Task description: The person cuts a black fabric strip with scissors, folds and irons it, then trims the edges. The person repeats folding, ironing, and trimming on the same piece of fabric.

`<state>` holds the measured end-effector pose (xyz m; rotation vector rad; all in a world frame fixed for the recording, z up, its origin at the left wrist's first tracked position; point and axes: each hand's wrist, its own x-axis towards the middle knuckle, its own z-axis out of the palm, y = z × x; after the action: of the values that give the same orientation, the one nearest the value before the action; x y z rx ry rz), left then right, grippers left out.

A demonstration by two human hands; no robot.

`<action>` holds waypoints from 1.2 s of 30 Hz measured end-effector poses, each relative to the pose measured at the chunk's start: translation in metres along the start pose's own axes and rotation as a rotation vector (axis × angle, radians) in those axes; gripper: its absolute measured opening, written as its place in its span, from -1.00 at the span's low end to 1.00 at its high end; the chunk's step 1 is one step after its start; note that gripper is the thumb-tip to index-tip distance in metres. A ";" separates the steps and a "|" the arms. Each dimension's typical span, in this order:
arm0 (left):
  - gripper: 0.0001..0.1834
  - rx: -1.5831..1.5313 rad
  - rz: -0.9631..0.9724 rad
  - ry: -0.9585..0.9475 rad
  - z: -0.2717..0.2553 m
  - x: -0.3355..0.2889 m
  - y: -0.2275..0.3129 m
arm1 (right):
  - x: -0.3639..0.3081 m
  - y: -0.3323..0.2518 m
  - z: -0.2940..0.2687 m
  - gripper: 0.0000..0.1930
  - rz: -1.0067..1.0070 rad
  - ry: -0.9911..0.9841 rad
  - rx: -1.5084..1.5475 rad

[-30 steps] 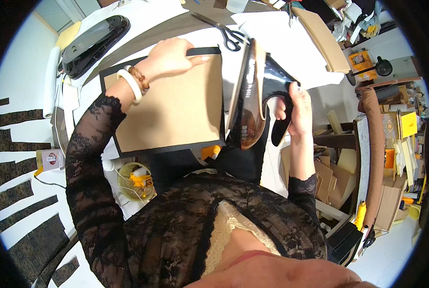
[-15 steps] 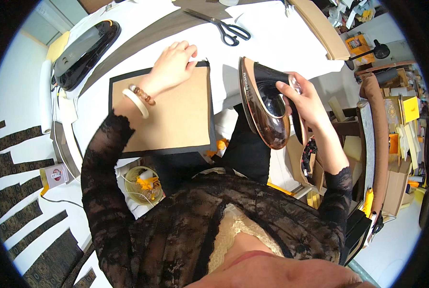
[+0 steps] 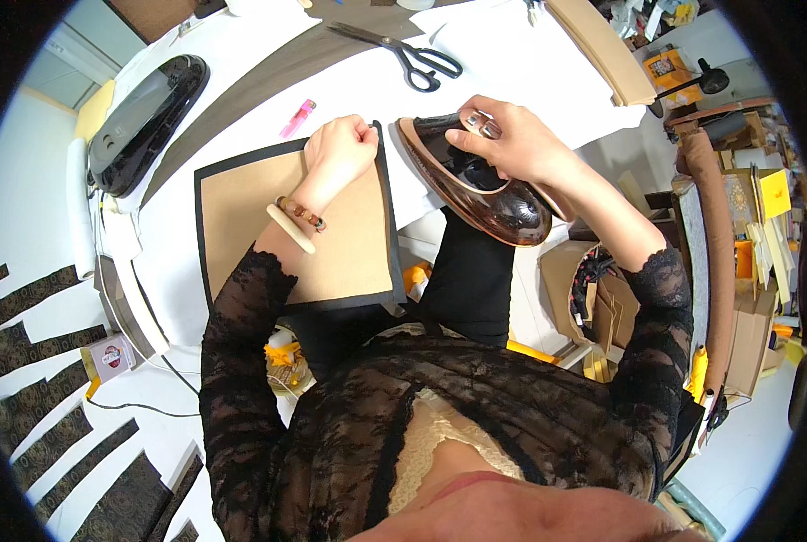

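Note:
A tan board (image 3: 277, 226) edged in black fabric (image 3: 208, 262) lies flat before me, its near edge over my lap. My left hand (image 3: 338, 152) is curled closed on the board's far right corner. Whatever its fingers pinch there, if anything, is hidden. Beads and a pale bangle circle that wrist. Just right of the board, my right hand (image 3: 512, 140) grips the handle of a dark bronze clothes iron (image 3: 498, 212). The iron's nose points away from me and to the left. A small pink object like a lighter (image 3: 298, 117) rests beyond the board.
Black scissors (image 3: 417, 61) lie on the white table (image 3: 503, 54) at the back. A glossy black iron stand (image 3: 149, 125) stands at the far left. Stacked brown board strips (image 3: 602, 54) line the back right. Patterned dark strips (image 3: 105, 497) lie at lower left.
The iron has moved left and a little away from me, turning its nose leftward. My left hand has drawn nearer and curled shut, uncovering the pink object. The board has shifted slightly.

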<state>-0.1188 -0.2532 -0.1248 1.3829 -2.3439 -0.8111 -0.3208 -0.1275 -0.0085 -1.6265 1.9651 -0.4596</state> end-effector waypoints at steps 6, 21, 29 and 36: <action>-0.78 0.008 -0.037 -0.007 0.001 -0.001 0.000 | 0.016 0.002 0.007 -0.57 -0.176 0.009 -0.094; -0.87 -0.148 0.119 -0.022 -0.008 0.003 -0.022 | 0.023 -0.026 0.009 -0.59 -0.103 -0.044 -0.299; -0.79 -0.421 0.296 -0.186 -0.015 -0.007 -0.038 | 0.032 -0.028 0.026 -0.64 -0.187 0.079 -0.342; -0.35 0.310 0.561 0.019 -0.032 -0.087 -0.057 | 0.030 -0.045 0.029 -0.58 -0.148 -0.008 -0.396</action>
<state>-0.0193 -0.2087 -0.1318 0.7381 -2.7186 -0.2800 -0.2714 -0.1641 -0.0107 -2.0207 2.0305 -0.1183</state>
